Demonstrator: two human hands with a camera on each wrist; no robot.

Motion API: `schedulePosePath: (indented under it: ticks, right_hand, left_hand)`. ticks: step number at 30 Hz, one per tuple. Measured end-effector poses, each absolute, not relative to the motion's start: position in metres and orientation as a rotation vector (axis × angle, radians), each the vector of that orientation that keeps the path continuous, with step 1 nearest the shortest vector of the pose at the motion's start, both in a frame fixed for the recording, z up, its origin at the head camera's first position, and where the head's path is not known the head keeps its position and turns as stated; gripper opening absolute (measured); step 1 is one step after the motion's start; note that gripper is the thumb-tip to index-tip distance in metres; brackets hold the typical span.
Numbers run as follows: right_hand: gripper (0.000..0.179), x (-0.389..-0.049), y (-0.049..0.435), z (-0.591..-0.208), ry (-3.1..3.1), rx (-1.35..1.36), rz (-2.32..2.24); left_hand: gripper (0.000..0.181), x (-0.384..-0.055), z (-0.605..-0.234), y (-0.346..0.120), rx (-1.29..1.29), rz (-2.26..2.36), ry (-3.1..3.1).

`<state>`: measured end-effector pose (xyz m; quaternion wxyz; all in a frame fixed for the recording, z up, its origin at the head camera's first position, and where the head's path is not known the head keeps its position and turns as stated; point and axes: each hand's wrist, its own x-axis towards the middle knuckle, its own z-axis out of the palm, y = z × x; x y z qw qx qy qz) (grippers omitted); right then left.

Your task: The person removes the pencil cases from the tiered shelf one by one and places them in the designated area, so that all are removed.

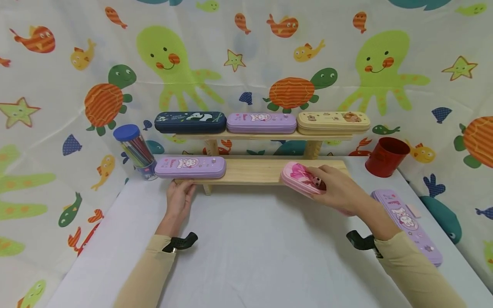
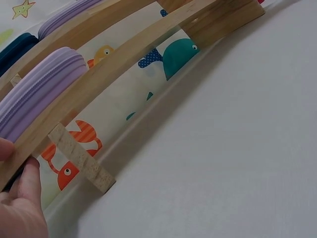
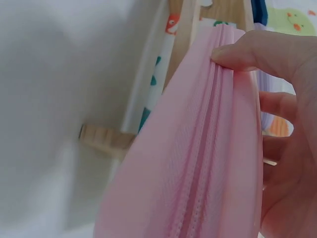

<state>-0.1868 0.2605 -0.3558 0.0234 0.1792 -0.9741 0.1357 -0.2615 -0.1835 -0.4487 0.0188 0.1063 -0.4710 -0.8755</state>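
My right hand (image 1: 340, 188) grips a pink pencil case (image 1: 299, 176), which is tilted above the right part of the wooden shelf's lower board (image 1: 252, 172). In the right wrist view the thumb presses beside the zipper (image 3: 203, 168) and the other fingers lie along the case's far side. My left hand (image 1: 180, 202) holds the front edge of the lower board near its left end, with fingers underneath and the thumb partly out of view. Directly above that hand, a purple pencil case (image 1: 190, 167) lies on the board.
The upper board holds a dark blue case (image 1: 190, 123), a purple case (image 1: 262, 123) and a cream case (image 1: 333, 123). A blue-lidded tub of pens (image 1: 135, 147) stands left. At right are a red cup (image 1: 386, 157) and another purple case (image 1: 408, 226) on the white table.
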Motion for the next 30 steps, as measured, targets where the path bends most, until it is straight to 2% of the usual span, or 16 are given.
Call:
schedulePosePath:
  ticks: [19,25,30]
  right_hand:
    - [0.082,-0.145,0.303,-0.365,-3.073,0.405,0.369]
    - [0.089,-0.129,0.312,-0.369,-3.123,0.371,0.450]
    - [0.092,-0.123,0.319,-0.373,-3.151,0.343,0.453]
  left_hand:
    - [0.057,-0.261,-0.444,-0.186,0.370,-2.732,-1.486]
    - [0.051,-0.262,-0.446,-0.184,0.379,-2.726,-1.467]
    - [0.053,-0.262,-0.448,-0.184,0.366,-2.728,-1.458]
